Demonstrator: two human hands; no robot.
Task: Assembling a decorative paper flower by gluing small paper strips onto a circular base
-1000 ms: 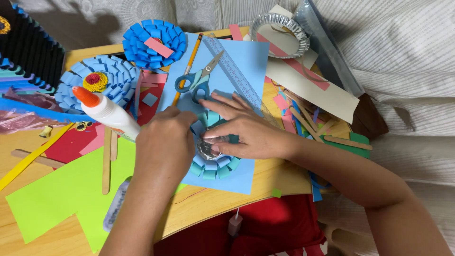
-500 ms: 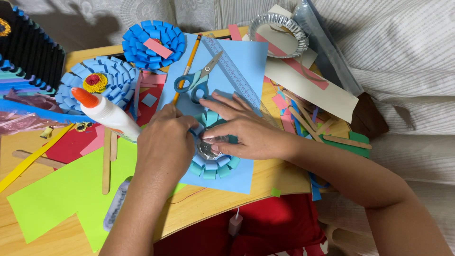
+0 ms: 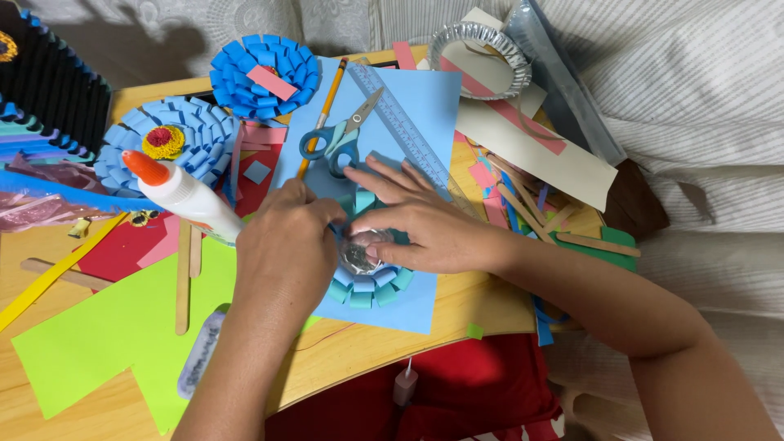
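Note:
A round flower of teal paper loops (image 3: 369, 287) with a shiny foil centre (image 3: 359, 253) lies on a light blue paper sheet (image 3: 408, 98). My left hand (image 3: 282, 253) holds a white glue bottle with an orange cap (image 3: 175, 194) and its fingers touch the flower's left side. My right hand (image 3: 425, 220) rests on the flower, fingers pressing loops around the foil centre. The flower's upper part is hidden under both hands.
Blue-handled scissors (image 3: 335, 139), a pencil (image 3: 322, 110), a clear ruler (image 3: 400, 126), two finished blue paper flowers (image 3: 261, 69) (image 3: 167, 143), a foil dish (image 3: 482, 49), a green sheet (image 3: 106, 335), wooden sticks (image 3: 184, 278), a glue stick (image 3: 200, 351) and paper scraps (image 3: 523, 204) crowd the wooden table (image 3: 359, 359).
Both hands stay on the teal flower. My fingers shift slightly around the foil centre; the glue bottle stays in my left hand.

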